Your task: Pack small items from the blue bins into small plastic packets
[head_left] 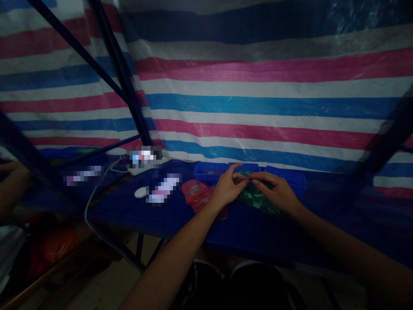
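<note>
My left hand and my right hand meet over the table, fingertips close together. The left thumb and fingers are pinched, with one finger raised away. On the right, thumb and fingers also pinch together. Whatever sits between the fingertips is too small and dark to make out. Below and between both hands lies a pile of shiny green packets. Beside my left wrist is a stack of clear-and-pink small bags, partly hidden by the forearm. Three blue trays stand in a row behind the hands.
The blue table also carries a white round object, a blurred-out flat item and a white cable. Blue metal posts rise at the left, before a striped sheet. Another person's arm shows far left.
</note>
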### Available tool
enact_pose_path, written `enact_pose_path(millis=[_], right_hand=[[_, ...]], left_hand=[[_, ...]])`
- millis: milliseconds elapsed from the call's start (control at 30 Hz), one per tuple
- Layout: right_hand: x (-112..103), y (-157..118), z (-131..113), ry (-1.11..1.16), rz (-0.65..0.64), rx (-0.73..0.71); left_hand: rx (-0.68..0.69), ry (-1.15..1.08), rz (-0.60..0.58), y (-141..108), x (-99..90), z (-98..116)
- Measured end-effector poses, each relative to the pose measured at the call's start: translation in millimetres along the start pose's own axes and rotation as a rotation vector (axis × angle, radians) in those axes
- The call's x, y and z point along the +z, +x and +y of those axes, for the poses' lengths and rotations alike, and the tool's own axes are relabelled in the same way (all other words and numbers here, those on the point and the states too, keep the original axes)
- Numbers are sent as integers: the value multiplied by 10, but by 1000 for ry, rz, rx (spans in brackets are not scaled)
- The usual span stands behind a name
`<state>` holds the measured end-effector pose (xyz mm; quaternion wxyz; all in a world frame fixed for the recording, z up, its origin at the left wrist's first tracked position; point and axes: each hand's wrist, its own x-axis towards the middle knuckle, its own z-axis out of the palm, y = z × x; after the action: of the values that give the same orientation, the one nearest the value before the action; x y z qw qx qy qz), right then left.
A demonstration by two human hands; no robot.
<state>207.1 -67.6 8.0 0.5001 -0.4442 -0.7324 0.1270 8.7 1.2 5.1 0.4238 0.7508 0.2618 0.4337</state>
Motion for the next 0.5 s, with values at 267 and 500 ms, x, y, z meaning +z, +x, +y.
enact_pose_path(millis=[267,500], right_hand=[[-50,21,27,107,39,125],[-216,80,23,-145,253,-27]], left_hand=[[89,3,270,36,-84,98],[116,345,245,16,-179,138]])
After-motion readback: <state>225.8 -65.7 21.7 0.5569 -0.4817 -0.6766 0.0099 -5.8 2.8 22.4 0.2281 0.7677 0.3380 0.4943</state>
